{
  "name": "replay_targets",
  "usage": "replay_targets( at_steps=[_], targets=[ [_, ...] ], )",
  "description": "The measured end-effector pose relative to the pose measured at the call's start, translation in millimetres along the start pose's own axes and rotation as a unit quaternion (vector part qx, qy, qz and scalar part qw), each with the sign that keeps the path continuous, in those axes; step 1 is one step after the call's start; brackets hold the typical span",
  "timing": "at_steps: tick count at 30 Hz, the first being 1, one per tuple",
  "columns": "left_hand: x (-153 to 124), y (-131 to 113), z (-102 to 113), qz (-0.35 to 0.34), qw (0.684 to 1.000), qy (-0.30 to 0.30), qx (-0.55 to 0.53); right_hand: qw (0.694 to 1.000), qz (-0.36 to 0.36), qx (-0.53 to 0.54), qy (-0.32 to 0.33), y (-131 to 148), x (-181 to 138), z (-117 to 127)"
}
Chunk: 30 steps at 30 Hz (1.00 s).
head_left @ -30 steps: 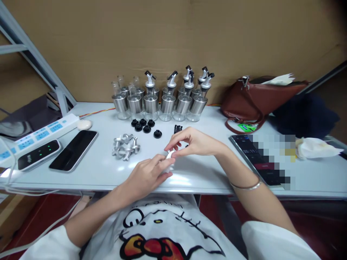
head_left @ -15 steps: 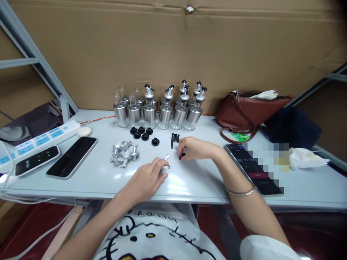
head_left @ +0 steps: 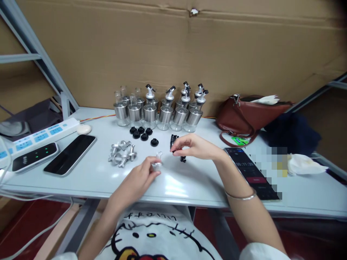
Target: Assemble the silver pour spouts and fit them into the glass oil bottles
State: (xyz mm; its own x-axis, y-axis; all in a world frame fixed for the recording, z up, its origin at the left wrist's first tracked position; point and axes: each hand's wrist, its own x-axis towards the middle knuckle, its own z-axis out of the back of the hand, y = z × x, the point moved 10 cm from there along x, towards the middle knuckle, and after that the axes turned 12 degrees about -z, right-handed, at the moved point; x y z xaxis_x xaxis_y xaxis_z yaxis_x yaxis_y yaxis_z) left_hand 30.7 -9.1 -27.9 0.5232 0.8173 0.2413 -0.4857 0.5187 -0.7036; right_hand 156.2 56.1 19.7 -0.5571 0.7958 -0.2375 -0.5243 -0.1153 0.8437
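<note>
My left hand (head_left: 143, 176) pinches a silver pourer top (head_left: 158, 163) above the table, thumb and fingers around its round collar. My right hand (head_left: 189, 146) has thumb and fingertips closed on a small black piece (head_left: 174, 151), mostly hidden by the fingers. Just behind those fingertips lies a group of black flip levers (head_left: 174, 137). More small black parts (head_left: 183, 159) rest on the table below the right palm. To the left sits a pile of silver pourer tops (head_left: 122, 153). Several black rubber stoppers (head_left: 141, 133) lie behind that pile.
Glass bottles with steel sleeves (head_left: 165, 116) stand in rows at the back, several topped with pourers. Left are a power strip (head_left: 40, 136), a black device (head_left: 35, 157) and a phone (head_left: 71, 155). A brown bag (head_left: 246, 113), another phone (head_left: 251, 173) and a crumpled tissue (head_left: 305, 165) lie right.
My left hand has shifted slightly left with the silver pourer top. My right hand has moved left toward the black levers, uncovering small black parts below its palm.
</note>
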Motion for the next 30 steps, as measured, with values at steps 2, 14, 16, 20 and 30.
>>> replay_targets(
  at_steps=[2,14,16,20,30],
  targets=[
    [-2.0,-8.8,-8.5,-0.027,1.0,0.01,-0.008,1.0,0.002,0.029,-0.005,-0.4,1.5,2.8],
    [-3.6,-16.5,-13.9,-0.091,0.995,-0.045,0.015,0.991,0.019,0.119,0.064,0.7,6.8,-15.7],
    [-1.7,-16.5,-15.3,-0.099,0.994,-0.038,0.005,0.989,0.028,0.13,0.07,5.0,6.4,-20.0],
    [0.4,-19.6,-12.1,-0.125,0.991,-0.055,-0.004,0.986,0.043,0.151,0.058,8.1,7.2,-21.4],
    [-0.1,-25.5,-8.2,-0.158,0.984,-0.078,0.018,0.981,0.041,0.175,0.066,3.9,10.4,-26.6]
  ],
)
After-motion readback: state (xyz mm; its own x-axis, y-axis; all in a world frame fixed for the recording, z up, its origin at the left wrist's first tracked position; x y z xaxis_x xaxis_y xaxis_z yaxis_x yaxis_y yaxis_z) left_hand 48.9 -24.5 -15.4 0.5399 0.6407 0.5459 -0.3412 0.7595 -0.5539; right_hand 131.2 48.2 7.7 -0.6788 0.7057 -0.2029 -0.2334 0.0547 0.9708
